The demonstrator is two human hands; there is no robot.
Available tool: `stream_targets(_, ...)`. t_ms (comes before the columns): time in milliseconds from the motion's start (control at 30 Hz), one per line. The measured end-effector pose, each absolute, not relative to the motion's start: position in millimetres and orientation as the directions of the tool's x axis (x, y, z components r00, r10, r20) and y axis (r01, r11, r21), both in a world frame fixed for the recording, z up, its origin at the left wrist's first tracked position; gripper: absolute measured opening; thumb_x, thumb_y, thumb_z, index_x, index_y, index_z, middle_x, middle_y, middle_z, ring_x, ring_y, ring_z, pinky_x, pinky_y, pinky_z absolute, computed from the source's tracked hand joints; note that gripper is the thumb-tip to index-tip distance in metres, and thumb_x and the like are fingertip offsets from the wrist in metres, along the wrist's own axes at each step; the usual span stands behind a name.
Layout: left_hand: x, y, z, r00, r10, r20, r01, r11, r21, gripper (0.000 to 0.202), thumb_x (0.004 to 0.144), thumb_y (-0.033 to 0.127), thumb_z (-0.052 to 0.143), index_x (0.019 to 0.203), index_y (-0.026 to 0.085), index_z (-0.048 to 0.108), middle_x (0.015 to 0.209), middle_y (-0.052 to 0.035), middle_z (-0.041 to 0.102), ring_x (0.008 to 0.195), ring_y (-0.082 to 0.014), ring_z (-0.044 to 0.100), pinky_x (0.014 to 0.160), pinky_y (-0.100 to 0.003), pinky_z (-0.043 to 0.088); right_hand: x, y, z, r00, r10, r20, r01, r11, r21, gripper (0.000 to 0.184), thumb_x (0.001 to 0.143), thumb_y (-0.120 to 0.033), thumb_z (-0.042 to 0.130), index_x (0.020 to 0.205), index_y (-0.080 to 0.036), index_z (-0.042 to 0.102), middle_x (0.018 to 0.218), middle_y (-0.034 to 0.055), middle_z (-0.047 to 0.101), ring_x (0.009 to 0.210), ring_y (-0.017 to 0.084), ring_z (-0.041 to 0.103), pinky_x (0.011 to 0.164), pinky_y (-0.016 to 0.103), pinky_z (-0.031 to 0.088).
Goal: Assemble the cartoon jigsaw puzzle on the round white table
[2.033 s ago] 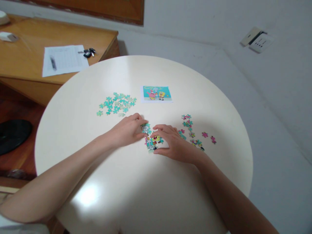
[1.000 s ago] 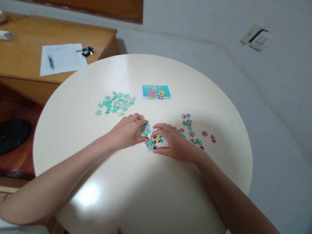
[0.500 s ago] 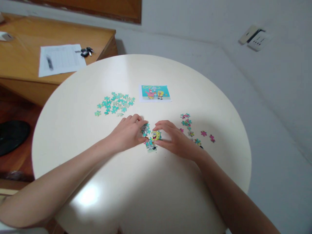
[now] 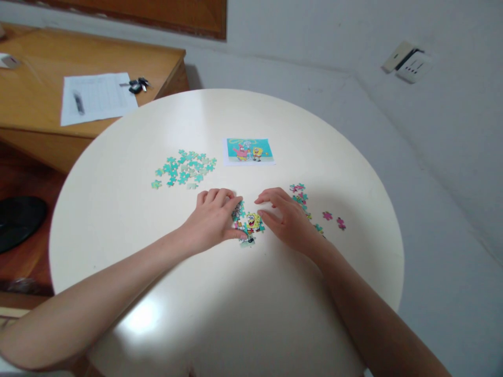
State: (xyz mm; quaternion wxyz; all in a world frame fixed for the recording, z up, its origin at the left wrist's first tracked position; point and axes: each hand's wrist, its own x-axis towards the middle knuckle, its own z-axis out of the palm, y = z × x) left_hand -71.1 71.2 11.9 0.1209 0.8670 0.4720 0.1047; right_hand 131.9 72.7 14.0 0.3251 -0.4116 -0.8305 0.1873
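Note:
A small block of joined jigsaw pieces [image 4: 253, 221] lies flat on the white round table [image 4: 220, 303], showing a yellow cartoon face with a pale face to its left. My left hand [image 4: 214, 217] grips the block's left side, index finger at the top and thumb over the lower pieces, so part of the picture is hidden. Just right of the block, my right hand [image 4: 285, 217] is apart from it, thumb and fingers parted with nothing between them. Beyond that hand lie loose pink and green jigsaw pieces [image 4: 327, 215], some covered by the hand.
A spread of green jigsaw pieces [image 4: 184, 168] lies on the left of the table. Farther back is a printed reference picture [image 4: 250, 151]. On the wooden desk [image 4: 129, 55] at upper left are a paper sheet [image 4: 98, 99], a pen [image 4: 78, 103] and keys [image 4: 138, 85].
My right hand has let go of the yellow-face part and drawn back slightly to the right. My left hand has shifted right, its thumb now farther over the lower pieces.

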Motion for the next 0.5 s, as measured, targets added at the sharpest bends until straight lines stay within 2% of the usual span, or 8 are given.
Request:
stream_targets(133,-74,77,9,0.535,0.842,0.075,0.782,-0.527,0.334,0.067,0.068,0.061,0.059,0.123,0.022,0.051,0.119,-0.0133,0.049,0.113,-0.0324,0.039,0.095,-0.049,0.028,131,72,16,-0.462,0.797,0.389,0.576,0.603,-0.552,0.018,0.080,-0.011,0.050,0.093,-0.022,0.053,0.095,0.0074,0.058,0.094,0.020,0.055,0.082,0.038,0.047)
stream_targets(267,-82,87,8,0.545,0.833,0.095,0.750,-0.535,0.388,0.060,0.074,0.052,0.059,0.125,0.023,0.049,0.121,-0.0126,0.049,0.115,-0.0305,0.041,0.096,-0.048,0.030,132,73,15,-0.463,0.787,0.407,0.584,0.617,-0.528,0.018,0.080,-0.011,0.050,0.094,-0.022,0.052,0.095,0.0076,0.058,0.094,0.020,0.055,0.084,0.040,0.047)
stream_targets(400,-85,93,7,0.564,0.818,0.114,0.714,-0.553,0.428,0.050,0.083,0.037,0.048,0.130,0.020,0.044,0.126,-0.0136,0.048,0.119,-0.0273,0.043,0.101,-0.047,0.029,135,76,12,-0.438,0.778,0.451,0.587,0.627,-0.512,0.019,0.080,-0.012,0.049,0.095,-0.022,0.052,0.096,0.0082,0.058,0.095,0.021,0.054,0.085,0.041,0.046)
stream_targets(500,-82,88,10,0.603,0.790,0.108,0.694,-0.587,0.417,0.049,0.086,0.036,0.041,0.132,0.018,0.042,0.133,-0.0144,0.045,0.124,-0.0275,0.039,0.105,-0.052,0.023,137,78,10,-0.417,0.785,0.458,0.602,0.616,-0.508,0.019,0.080,-0.012,0.049,0.095,-0.022,0.052,0.095,0.0079,0.058,0.094,0.021,0.054,0.083,0.041,0.047)
